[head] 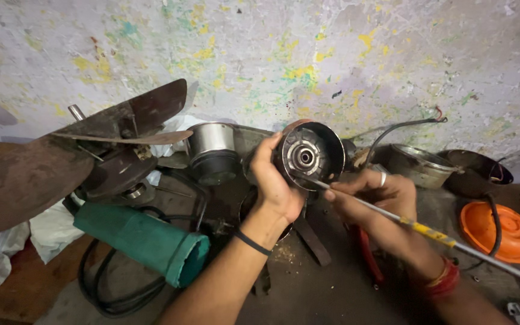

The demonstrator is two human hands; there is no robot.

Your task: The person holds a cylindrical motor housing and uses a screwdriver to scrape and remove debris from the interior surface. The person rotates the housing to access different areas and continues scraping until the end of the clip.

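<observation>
gripping round metal housing (308, 155) off bench, left hand (275, 183) clamped its rim — open face tilted toward camera so bearing showed. right hand (375, 195) closed on thin rod (419, 229), tip poked inside. fan blades (61, 156) lay at left.

1 head camera looks down, close, at a cluttered workbench (332, 301) against a wall (260, 54).

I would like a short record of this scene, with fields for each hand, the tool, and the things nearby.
left hand: grips a round metal motor housing, open end toward the camera
right hand: holds a long thin rod, tip inside the housing
wrists: dark band on left, red thread on right
left side: rusty fan blades, green cylinder, black cable
right side: orange round cover, metal bowl
behind: paint-stained wall
</observation>
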